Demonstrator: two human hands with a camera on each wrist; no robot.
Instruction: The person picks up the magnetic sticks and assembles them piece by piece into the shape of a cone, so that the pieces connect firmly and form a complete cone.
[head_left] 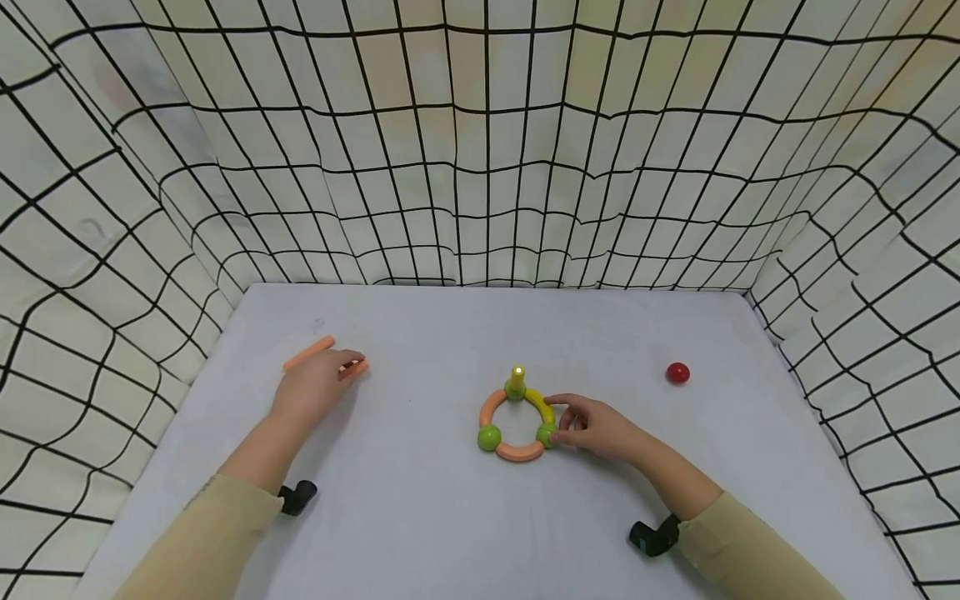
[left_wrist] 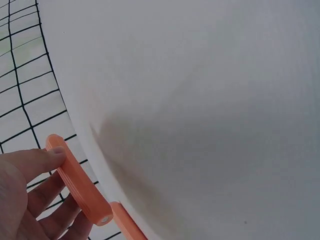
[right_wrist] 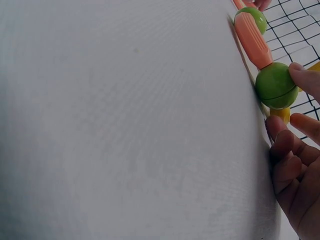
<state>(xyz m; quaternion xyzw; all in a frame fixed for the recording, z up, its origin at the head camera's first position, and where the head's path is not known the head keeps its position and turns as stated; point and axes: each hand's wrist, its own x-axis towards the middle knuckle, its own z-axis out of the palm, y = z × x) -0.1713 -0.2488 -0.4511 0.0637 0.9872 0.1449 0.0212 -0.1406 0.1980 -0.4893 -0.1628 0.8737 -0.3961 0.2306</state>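
Observation:
My left hand [head_left: 311, 383] pinches an orange magnetic rod [left_wrist: 80, 182] between thumb and fingers above the white table. Another orange rod [head_left: 308, 353] lies just beyond that hand. Near the table's middle sits a ring of curved rods and balls: an orange curved rod [head_left: 491, 407], a second orange curved rod [head_left: 520, 452], a yellow curved rod [head_left: 540, 404] and green balls [head_left: 489, 437] at the joints. From the far ball rises a straight yellow rod [head_left: 517, 377]. My right hand [head_left: 596, 427] holds the ring's right side, thumb on a green ball [right_wrist: 276, 86], forefinger at the yellow curved rod.
A red ball [head_left: 678, 372] lies toward the back right of the white table [head_left: 420, 517]. Black netting [head_left: 487, 167] over white cloth walls the back and both sides. Black wrist devices [head_left: 654, 537] stick out at both sleeves.

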